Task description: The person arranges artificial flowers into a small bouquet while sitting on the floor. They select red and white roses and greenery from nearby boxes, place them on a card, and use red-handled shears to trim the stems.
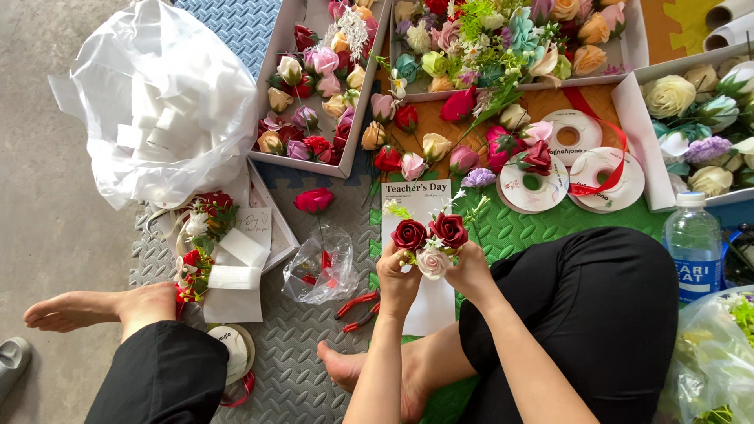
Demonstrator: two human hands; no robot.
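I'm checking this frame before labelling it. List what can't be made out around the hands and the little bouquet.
- Head view: the bouquet stems are hidden by the left hand and right hand.
- The white card is partly covered by the flowers.
- The red pliers are partly behind the left forearm.
- The water bottle base is hidden by a bag.

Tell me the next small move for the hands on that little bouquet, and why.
Probably keep the left hand pinching the stems while the right hand nudges the pale rose up. It sits lower than the two dark red roses, and both hands already grip the bunch from either side.
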